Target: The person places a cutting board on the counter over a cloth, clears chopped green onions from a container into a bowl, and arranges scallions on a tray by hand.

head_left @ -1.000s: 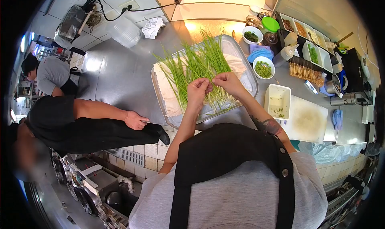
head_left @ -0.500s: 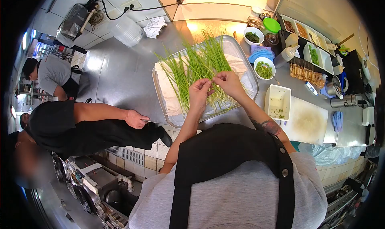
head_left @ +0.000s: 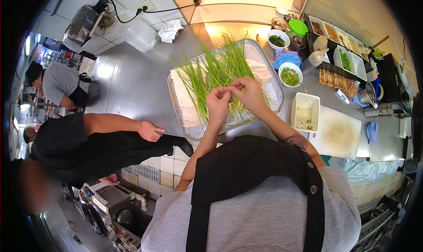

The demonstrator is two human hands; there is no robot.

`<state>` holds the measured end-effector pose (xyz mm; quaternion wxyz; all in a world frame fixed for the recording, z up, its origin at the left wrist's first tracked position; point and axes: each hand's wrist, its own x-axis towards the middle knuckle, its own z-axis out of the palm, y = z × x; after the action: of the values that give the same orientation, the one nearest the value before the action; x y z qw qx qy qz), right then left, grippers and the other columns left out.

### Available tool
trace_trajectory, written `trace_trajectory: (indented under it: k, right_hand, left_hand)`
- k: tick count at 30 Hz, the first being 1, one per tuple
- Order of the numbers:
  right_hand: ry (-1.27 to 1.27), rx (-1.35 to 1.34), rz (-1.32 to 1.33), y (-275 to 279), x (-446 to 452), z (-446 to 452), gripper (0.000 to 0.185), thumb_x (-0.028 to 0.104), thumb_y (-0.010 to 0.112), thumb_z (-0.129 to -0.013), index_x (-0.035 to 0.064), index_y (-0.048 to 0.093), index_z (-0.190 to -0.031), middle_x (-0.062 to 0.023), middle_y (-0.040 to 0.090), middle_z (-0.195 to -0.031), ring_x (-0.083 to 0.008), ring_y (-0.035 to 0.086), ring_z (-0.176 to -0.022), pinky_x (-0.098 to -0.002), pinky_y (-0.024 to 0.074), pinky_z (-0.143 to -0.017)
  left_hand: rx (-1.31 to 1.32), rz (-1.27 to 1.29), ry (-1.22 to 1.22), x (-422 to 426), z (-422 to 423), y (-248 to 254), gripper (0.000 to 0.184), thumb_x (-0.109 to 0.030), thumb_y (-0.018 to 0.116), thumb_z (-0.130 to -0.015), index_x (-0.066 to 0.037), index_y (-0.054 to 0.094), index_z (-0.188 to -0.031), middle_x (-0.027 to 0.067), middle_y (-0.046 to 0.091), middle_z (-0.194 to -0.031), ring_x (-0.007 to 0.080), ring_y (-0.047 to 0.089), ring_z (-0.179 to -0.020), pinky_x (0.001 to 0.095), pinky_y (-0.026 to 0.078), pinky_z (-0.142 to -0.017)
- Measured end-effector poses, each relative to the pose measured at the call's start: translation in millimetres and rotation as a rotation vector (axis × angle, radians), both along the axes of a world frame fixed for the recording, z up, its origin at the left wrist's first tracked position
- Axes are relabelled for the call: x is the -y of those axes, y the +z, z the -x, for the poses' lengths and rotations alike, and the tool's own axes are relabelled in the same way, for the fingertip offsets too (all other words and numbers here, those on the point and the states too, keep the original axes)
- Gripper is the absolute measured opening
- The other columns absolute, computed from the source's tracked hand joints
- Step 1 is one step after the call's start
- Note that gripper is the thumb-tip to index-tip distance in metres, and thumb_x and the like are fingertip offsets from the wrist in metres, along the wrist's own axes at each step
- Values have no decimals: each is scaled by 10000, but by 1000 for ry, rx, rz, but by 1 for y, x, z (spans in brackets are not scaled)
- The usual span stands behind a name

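A metal tray (head_left: 274, 88) lies on the counter in front of me, lined with a pale cloth (head_left: 187, 111). Long green chives (head_left: 216, 69) are spread across it, tips pointing away from me. Over their near ends, my left hand (head_left: 218, 104) is closed in a pinch. My right hand (head_left: 250, 94) pinches right beside it, the fingertips of both hands meeting. Whatever sits between the fingers is too small to make out.
Right of the tray stand a bowl of chopped greens (head_left: 290, 75), a white container (head_left: 305, 113) and a cutting board (head_left: 335, 133). Farther right are skewers (head_left: 337, 82) and a topping rack (head_left: 346, 60). A co-worker's hand (head_left: 150, 131) is by the counter's left edge.
My right hand has shifted slightly left, bringing its fingertips against my left hand's. The co-worker at left has moved a little, and a second hand now shows low at left.
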<state>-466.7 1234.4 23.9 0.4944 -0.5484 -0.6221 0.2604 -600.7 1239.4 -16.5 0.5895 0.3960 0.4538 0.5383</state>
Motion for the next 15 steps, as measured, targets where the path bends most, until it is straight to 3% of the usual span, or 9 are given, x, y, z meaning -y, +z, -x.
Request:
trace_trajectory:
  k: [4,15]
  right_hand:
    - [1,-159,129,-1,-1,1,132,121,713,-761,-8,693,-784,-132,662,-710,-211,634,-598,-306,503,-576]
    - [8,2,-8,-2,-3,0,123,106,649,-806,-15,645,-785,-150,624,-709,-241,611,-611,-340,472,-563]
  left_hand:
    - [27,25,-36,0,0,3,57,-46,627,-869,9,614,-879,25,617,-721,61,547,-577,204,468,-537]
    - [70,-15,-68,0,-1,1,44,-50,626,-860,-26,609,-893,16,617,-722,82,561,-595,225,478,-568]
